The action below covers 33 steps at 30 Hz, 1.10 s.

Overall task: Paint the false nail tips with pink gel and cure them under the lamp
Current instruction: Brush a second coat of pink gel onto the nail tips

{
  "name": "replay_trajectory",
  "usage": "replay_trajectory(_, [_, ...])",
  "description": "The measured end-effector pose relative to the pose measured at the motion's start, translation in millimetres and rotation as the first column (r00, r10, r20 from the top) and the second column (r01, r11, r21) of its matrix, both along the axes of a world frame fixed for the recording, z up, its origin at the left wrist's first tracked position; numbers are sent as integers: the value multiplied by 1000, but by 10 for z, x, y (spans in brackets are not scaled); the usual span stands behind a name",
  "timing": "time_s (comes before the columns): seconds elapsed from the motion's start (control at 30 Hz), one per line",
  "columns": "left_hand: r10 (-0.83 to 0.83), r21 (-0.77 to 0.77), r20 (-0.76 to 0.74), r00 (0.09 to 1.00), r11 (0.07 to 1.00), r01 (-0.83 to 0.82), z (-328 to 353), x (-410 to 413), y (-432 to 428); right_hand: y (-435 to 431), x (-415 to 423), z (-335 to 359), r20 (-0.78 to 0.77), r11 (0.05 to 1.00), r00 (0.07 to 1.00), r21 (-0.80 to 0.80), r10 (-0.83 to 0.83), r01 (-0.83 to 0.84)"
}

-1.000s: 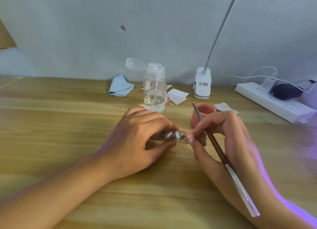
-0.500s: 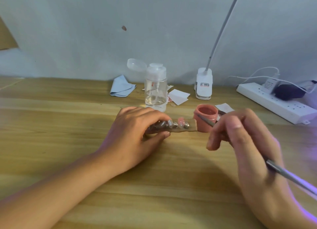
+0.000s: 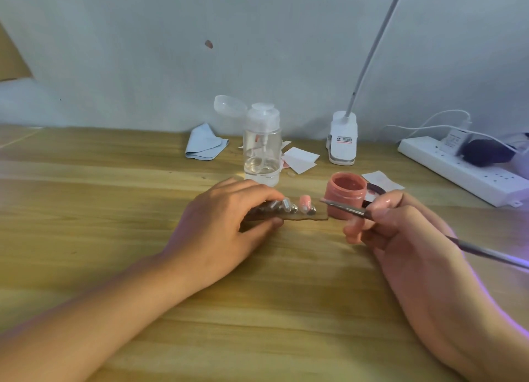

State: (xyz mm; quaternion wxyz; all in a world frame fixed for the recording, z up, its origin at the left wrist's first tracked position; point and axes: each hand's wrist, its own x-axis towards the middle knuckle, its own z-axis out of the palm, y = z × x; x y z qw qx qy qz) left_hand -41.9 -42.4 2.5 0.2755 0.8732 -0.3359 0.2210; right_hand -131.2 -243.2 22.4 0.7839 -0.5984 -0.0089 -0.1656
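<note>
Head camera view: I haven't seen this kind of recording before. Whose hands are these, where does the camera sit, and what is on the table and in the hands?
There is no machine here. A person works with bare hands, and the one camera sits on their head, looking forward and down. The left hand pinches a brown strip carrying small nail tips, one of them pink. The right hand holds a thin brush, its tip by an open jar of pink gel. Further back on the wooden table are a clear pump bottle, a blue cloth, paper squares, a white clip base with a stem, and a power strip.
</note>
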Motion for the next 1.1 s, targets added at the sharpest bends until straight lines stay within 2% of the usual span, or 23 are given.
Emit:
replay_trajectory(0.2, [18, 9, 20, 1000, 1000, -19, 1, -13, 2, 0, 1, -11, 10, 1000, 1000, -1, 19, -19])
replay_trajectory(0.53, [35, 21, 40, 999, 999, -36, -8, -13, -7, -7, 14, -33, -17, 996, 1000, -94, 5, -6])
replay_trajectory(1.0, [38, 8, 28, 999, 999, -38, 1, -28, -13, -1, 20, -25, 7, 997, 1000, -78, 3, -2])
replay_trajectory(1.1, [35, 11, 28, 999, 999, -35, 4, -31, -8, -1, 20, -22, 27, 1000, 999, -1, -30, 30])
